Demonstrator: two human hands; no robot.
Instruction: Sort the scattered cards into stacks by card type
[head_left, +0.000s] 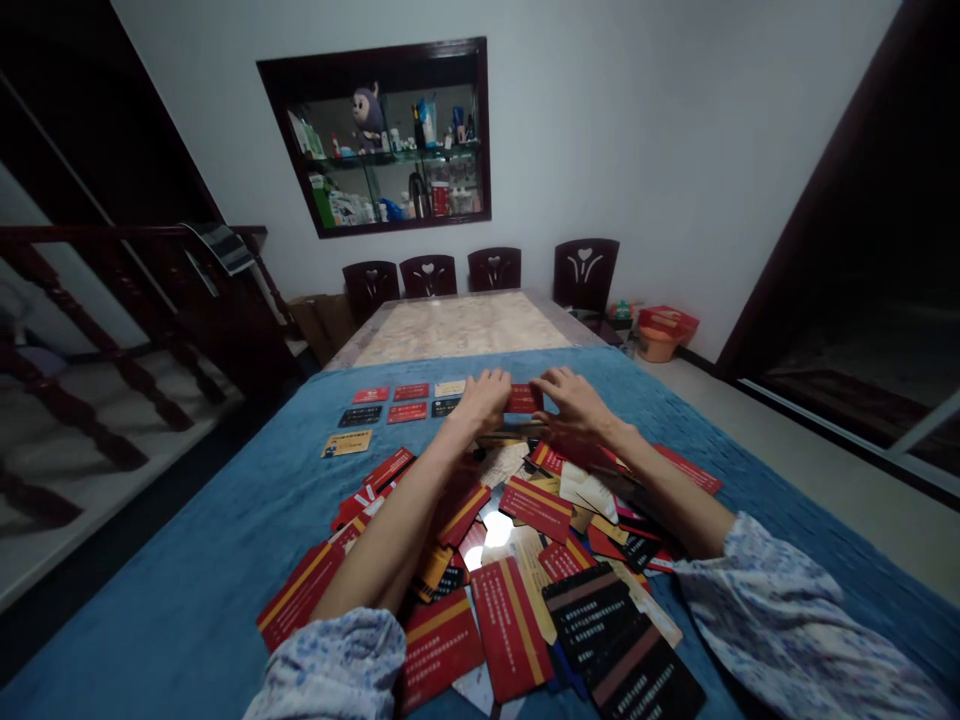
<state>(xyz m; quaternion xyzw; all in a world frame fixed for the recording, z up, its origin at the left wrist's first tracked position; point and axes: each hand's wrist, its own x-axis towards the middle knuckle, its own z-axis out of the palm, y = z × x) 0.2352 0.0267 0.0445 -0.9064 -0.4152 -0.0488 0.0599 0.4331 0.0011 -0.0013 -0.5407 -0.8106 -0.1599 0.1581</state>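
Both my hands reach over a loose pile of plastic cards. Between them is a red card [523, 399], lying beyond the pile's far side. My left hand [487, 398] has its fingers curled down at the card's left end. My right hand [574, 402] pinches at its right end, thumb and fingers bent. To the left, several cards lie in short rows, among them a red card [407, 411], a black card [360, 416] and a gold card [346, 443]. Nearer me, the pile holds a red card with a gold stripe [511, 628] and a black card [589, 617].
A blue cloth [225, 540] covers the near part of the table, with a marble-patterned top [465, 325] beyond. Dark wooden chairs [586, 272] stand by the wall. An orange bucket [655, 343] is on the floor at right, a wooden railing [97, 400] at left.
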